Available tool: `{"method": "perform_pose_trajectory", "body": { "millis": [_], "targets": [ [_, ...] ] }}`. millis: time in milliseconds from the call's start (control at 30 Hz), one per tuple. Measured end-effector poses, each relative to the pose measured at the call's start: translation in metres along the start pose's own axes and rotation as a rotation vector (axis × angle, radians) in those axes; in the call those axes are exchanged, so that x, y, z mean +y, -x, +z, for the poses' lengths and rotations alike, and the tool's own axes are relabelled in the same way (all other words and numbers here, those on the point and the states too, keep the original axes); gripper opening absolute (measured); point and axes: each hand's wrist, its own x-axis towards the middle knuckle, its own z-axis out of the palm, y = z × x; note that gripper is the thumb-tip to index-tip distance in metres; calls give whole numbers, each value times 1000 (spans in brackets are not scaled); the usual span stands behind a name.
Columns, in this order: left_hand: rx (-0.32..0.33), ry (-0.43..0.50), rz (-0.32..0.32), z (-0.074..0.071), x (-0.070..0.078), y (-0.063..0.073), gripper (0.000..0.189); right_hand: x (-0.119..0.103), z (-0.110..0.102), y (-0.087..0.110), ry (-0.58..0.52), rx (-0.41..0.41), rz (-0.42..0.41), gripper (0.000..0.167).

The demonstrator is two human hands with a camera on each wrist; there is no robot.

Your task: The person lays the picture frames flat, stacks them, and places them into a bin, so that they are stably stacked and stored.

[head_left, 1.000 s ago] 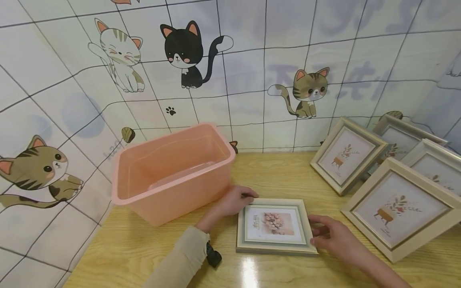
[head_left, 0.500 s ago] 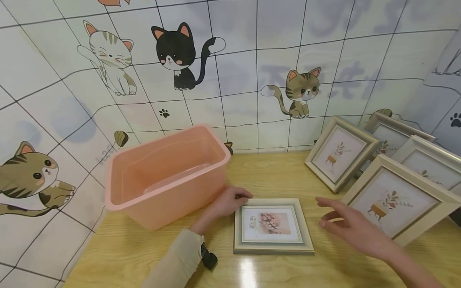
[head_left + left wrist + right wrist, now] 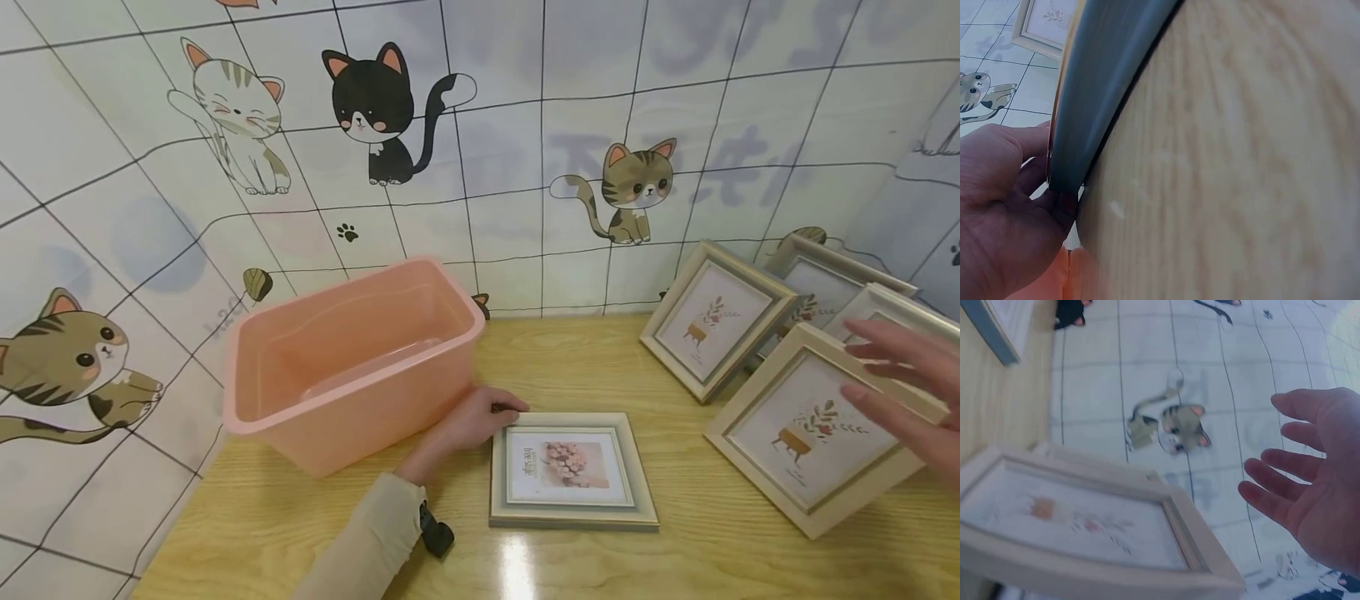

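Flat pic frame (image 3: 573, 468): L hand (image 3: 471, 421) gripping, R hand (image 3: 918, 392) well apart.

Right hand (image 3: 936, 367) blurred and cut off at the head view's right edge, rear picture frame (image 3: 821, 287) partly hidden

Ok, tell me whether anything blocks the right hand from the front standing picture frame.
Nothing visible does. In the right wrist view, only the patterned wall behind shows in the gap between the right hand and the front standing picture frame.
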Motion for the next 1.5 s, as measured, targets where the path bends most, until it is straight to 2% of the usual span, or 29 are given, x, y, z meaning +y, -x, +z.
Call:
{"method": "perform_pose_trajectory", "body": {
  "millis": [33,67,167,233,267,367,500,667,800,900,1000,1033,1133,1267,1500],
  "targets": [
    [0,1,2,0,0,0,21,11,-1,0,35,50,-9,58],
    [1,2,0,0,-1,0,22,19,-4,-1,58,75,7,58],
    [3,6,-1,-1,-2,-1,21,49,-6,-1,145,102,37,58],
    [3,7,-2,-1,-2,-1,21,69,-5,1,185,104,62,59],
    [3,7,-3,-1,-2,-1,21,73,-5,1,172,93,85,63],
    [1,7,-3,0,-3,-1,21,87,-1,4,194,70,129,62],
    [-3,7,-4,1,-3,-2,21,82,-1,3,149,43,151,59],
    [0,4,-10,1,-3,-3,21,75,2,1,92,17,101,42],
    [-2,4,-22,1,-2,-3,21,81,6,3,38,8,88,40],
    [0,2,-27,1,-1,-2,21,88,7,6,-32,13,133,45],
    [2,4,-34,1,-1,-1,21,91,5,10,-49,27,180,49],
    [3,7,-35,1,0,-1,21,91,4,11,-25,24,198,48],
    [5,12,-37,1,0,-1,21,91,2,13,7,21,226,47],
    [8,9,-28,0,0,-1,21,91,4,13,-9,21,250,47],
    [10,23,-23,0,2,0,23,92,4,18,-105,-17,308,48]
  ]
}}
